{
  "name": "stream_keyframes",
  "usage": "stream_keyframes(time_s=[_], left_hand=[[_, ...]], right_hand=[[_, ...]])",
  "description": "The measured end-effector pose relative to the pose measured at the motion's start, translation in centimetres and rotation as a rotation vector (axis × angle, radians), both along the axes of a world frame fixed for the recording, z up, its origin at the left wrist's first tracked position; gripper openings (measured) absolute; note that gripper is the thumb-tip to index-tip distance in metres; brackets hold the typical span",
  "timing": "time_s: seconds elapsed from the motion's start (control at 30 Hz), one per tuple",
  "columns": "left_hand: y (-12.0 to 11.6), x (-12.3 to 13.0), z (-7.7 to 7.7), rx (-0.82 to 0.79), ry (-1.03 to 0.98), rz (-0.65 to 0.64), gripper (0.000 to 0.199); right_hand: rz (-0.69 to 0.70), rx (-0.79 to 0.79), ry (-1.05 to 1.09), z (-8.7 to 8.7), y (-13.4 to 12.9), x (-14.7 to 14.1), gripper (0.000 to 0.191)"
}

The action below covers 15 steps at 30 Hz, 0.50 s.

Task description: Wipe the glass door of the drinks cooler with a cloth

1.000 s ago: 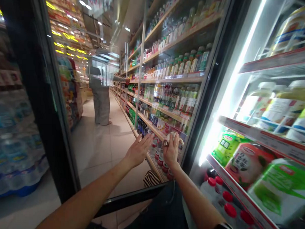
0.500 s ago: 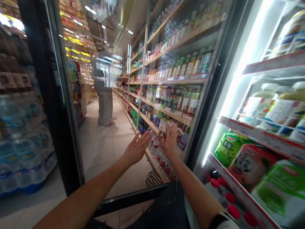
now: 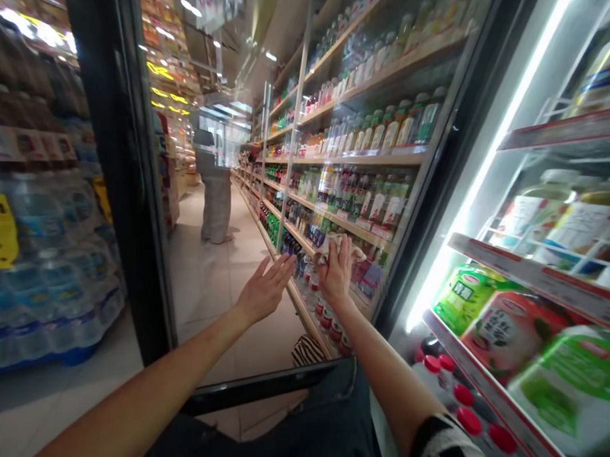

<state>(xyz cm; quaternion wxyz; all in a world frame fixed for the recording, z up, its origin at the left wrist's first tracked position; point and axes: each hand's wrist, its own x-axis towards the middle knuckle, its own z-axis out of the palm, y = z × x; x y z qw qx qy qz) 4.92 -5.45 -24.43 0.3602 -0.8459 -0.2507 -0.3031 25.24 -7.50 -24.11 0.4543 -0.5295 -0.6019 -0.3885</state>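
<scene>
A crumpled, pale patterned cloth [image 3: 357,251] lies under my right hand [image 3: 336,275], whose fingers press it against the glass door [image 3: 206,318]. My left hand [image 3: 265,288] is held out to the left of it, fingers stretched and holding nothing. Whether its palm touches the glass I cannot tell. A black frame [image 3: 267,386] surrounds the pane, which stands swung out from a lit drinks cooler on the right.
Cooler shelves [image 3: 534,270] on the right carry bottles and green and red packs [image 3: 511,332]. Shrink-wrapped water bottles [image 3: 48,273] stack up at the left. In the glass appear long bottle shelves [image 3: 357,160], a person in grey trousers [image 3: 216,205] and a striped item [image 3: 308,352].
My left hand has drifted left, widening the gap between my hands. My right hand stays on the cloth, slightly further left on the pane. The view has shifted a little.
</scene>
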Motion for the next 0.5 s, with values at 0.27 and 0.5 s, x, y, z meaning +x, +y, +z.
stream_keyframes(time_s=[0.27, 0.5], left_hand=[[-0.3, -3.4, -0.2, -0.024, -0.034, 0.051, 0.056], [-0.4, -5.5, -0.1, -0.028, -0.059, 0.087, 0.059]], right_hand=[[0.048, -0.173, -0.219, -3.8, -1.0, -2.2, 0.058], [0.009, -0.037, -0.133, 1.1, 0.6, -3.3, 0.055]])
